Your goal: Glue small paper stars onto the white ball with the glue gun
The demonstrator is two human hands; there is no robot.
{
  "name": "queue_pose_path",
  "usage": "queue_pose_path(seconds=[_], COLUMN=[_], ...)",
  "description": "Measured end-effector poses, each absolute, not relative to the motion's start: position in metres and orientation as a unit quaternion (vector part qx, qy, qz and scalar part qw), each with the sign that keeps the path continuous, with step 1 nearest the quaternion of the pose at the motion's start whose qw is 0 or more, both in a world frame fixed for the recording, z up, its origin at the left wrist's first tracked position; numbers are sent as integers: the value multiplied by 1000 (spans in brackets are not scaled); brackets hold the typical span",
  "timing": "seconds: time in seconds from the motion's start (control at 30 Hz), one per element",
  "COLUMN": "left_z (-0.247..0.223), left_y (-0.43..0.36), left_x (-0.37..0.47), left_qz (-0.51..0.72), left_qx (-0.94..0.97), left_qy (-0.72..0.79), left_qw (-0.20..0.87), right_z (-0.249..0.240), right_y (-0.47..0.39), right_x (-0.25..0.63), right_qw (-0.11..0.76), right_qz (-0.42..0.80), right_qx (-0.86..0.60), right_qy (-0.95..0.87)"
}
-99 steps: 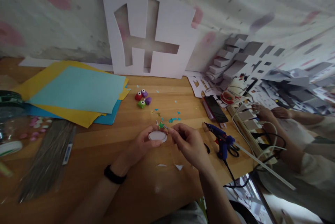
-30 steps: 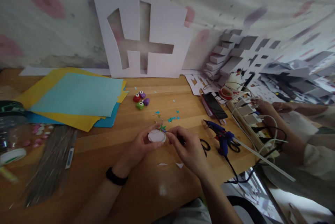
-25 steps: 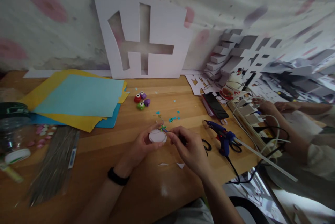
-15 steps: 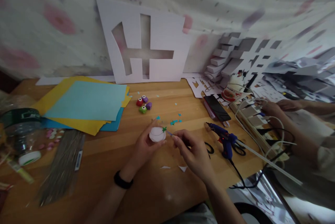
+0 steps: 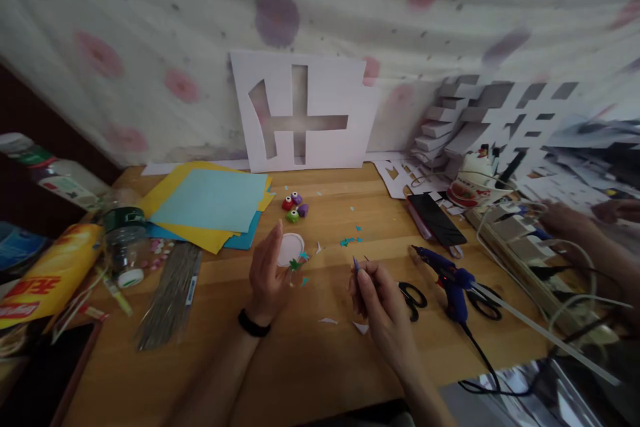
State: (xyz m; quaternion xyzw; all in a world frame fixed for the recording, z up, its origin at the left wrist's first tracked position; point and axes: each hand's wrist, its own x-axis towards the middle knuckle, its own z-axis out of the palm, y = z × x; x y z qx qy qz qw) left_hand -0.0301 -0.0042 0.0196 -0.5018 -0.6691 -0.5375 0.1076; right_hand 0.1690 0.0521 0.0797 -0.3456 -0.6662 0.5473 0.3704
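Observation:
My left hand stands on edge beside a round white lid-like piece, which lies on the wooden table. Its fingers are raised and extended. Small green and teal cut-outs lie at the piece's lower edge, near my left fingertips. My right hand is closed in a pinch around a thin purple-blue item, mostly hidden by the fingers. More teal bits are scattered on the table between the hands and beyond them. White paper scraps lie near my right hand.
To the right are black scissors, a blue glue gun, a phone and a power strip, with a person's hand beyond. Coloured paper, a bottle and wires lie left. Small eyed figures sit farther back.
My left hand has let go of the white round piece, which now lies on the table. My right hand has drawn away from it. The camera view has shifted left.

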Motion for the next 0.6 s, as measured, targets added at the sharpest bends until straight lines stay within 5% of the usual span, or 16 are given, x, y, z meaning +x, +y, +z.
queue_pose_path(seconds=[0.13, 0.6], left_z=[16, 28], left_y=[-7, -10], left_x=[-31, -7], left_qz=[-562, -559], left_qx=[-521, -514], left_qy=[-629, -639], left_qw=[132, -121], right_z=[81, 92], right_y=[47, 45], right_x=[172, 148], right_qw=[371, 347], right_qz=[558, 462], right_qx=[-342, -277], right_qy=[-659, -768])
